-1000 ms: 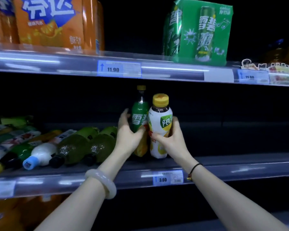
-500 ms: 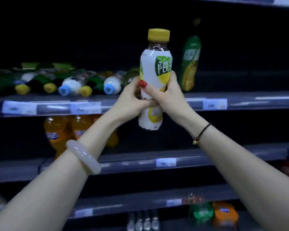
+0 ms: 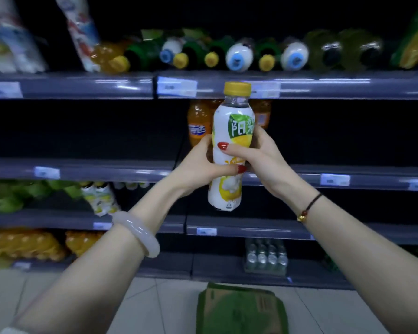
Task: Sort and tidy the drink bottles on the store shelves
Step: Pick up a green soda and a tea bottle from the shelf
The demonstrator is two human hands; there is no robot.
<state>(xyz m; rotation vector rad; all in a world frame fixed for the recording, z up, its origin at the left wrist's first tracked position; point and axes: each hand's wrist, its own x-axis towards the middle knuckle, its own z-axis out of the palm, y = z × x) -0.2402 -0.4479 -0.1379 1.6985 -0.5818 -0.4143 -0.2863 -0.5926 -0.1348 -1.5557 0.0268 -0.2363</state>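
Far left and below your left fingers, two white-and-yellow labelled bottles (image 3: 99,198) are leaning on a lower grey shelf (image 3: 46,219). The label looks like a match, but it's too blurred to confirm. A pale translucent bangle (image 3: 136,233) is sitting on your left wrist.

Your left hand (image 3: 198,165) is wrapping the white plastic bottle with a yellow cap (image 3: 234,116) from the left, thumb crossing the front low down, fingers curling round the back. The bottle is hanging upright in mid-air between your palms, touching no shelf. Just behind your fingers, orange soda bottles (image 3: 198,124) are standing on the middle shelf. Above your fingertips, a row of mixed bottles (image 3: 237,55) is lying caps-out.

Your right hand (image 3: 261,157) is gripping the same bottle from the right, thumb crossing higher up. A thin black cord bracelet (image 3: 310,206) is sitting on that wrist.

Step, my read: you're carrying one stray to its group, not placing it yet. The next move is likely calling for lowering it down-left of your fingers towards the look-alike pair and standing it label-out, one hand steadying while the other lets go.
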